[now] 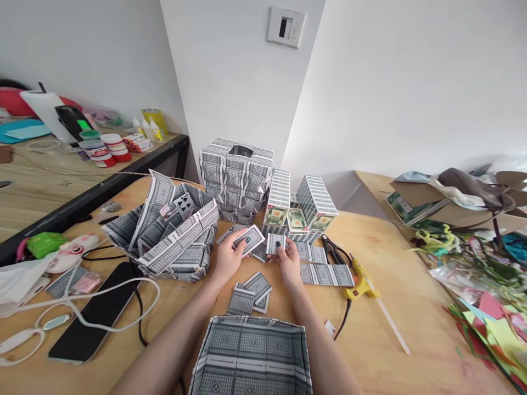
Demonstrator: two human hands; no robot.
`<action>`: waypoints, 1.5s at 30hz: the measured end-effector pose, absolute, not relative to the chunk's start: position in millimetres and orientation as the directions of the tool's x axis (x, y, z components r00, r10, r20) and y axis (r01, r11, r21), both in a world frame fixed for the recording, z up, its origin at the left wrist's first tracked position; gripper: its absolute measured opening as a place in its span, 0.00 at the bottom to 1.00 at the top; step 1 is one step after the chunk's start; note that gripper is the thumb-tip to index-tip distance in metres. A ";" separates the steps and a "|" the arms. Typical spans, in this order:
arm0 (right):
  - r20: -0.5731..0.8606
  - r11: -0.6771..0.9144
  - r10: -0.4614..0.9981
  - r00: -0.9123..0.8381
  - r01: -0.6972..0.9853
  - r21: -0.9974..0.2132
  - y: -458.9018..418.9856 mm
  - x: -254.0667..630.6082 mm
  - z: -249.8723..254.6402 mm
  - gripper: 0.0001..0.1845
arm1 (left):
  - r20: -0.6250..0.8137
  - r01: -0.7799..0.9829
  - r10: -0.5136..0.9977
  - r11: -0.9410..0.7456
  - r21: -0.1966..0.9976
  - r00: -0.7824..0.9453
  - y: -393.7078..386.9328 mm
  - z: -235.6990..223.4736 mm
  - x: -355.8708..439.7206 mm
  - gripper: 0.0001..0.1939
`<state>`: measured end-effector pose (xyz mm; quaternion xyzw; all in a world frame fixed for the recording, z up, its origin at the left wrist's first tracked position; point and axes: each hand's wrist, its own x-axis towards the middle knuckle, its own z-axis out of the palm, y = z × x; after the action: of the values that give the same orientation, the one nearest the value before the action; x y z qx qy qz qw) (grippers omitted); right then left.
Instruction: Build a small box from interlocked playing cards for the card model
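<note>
Pinched in my left hand (231,253) is a grey-backed playing card (252,241), tilted with its back up. My right hand (290,262) grips a second card (275,244), which looks folded or shorter, thumb on top. The two cards are close but apart. Below them lie several loose cards (257,285). Joined card strips (325,273) rest to the right of my right hand. Nearest me stands an open box (251,362) made of cards. To the left of my left hand is a card-built basket (197,263) filled with card pieces.
A tall card-covered box (234,175) stands at the back, beside stacked card packs (282,197). Black-handled scissors (333,249) and a yellow glue gun (362,285) with its stick lie right. A phone (96,312), white cable and scissors lie left. Colourful scraps (489,329) cover the far right.
</note>
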<state>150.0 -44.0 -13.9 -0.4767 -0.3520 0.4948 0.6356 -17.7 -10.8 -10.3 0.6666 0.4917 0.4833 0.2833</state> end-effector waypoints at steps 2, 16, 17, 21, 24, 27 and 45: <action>-0.029 0.049 0.966 0.258 -0.289 -0.956 -44.0 149.9 -13.8 0.19 | 0.358 0.367 0.931 -0.356 0.860 0.063 -10.2 -12.0 -17.6 0.16; 0.008 0.094 0.963 0.268 -0.307 -0.947 -43.2 148.8 -16.4 0.17 | 0.323 0.398 0.940 -0.338 0.853 0.108 -13.2 -11.6 -14.1 0.16; 0.011 0.091 0.966 0.257 -0.304 -0.948 -43.2 148.9 -16.8 0.17 | 0.315 0.396 0.941 -0.339 0.853 0.126 -13.9 -11.0 -13.6 0.16; 0.016 0.081 0.975 0.221 -0.288 -0.954 -43.7 149.2 -18.9 0.16 | 0.327 0.355 0.922 -0.383 0.853 0.208 -16.2 -8.3 -11.7 0.15; 0.027 0.084 0.980 0.198 -0.287 -0.954 -44.1 149.1 -20.3 0.17 | 0.351 0.341 0.911 -0.407 0.847 0.214 -16.2 -6.6 -11.5 0.14; 0.051 0.097 0.983 0.175 -0.269 -0.958 -44.3 149.0 -21.5 0.16 | 0.353 0.334 0.912 -0.406 0.850 0.210 -14.7 -6.9 -12.6 0.12; 0.030 0.038 0.999 0.044 -0.175 -0.984 -51.9 142.3 -11.5 0.13 | 0.390 0.399 0.907 -0.419 0.815 0.157 -19.7 -13.1 -6.7 0.09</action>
<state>142.3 -51.9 -11.5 -0.4555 -0.4518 0.5231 0.5610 -6.7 -19.7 -13.1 0.7080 0.4614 0.4565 0.2784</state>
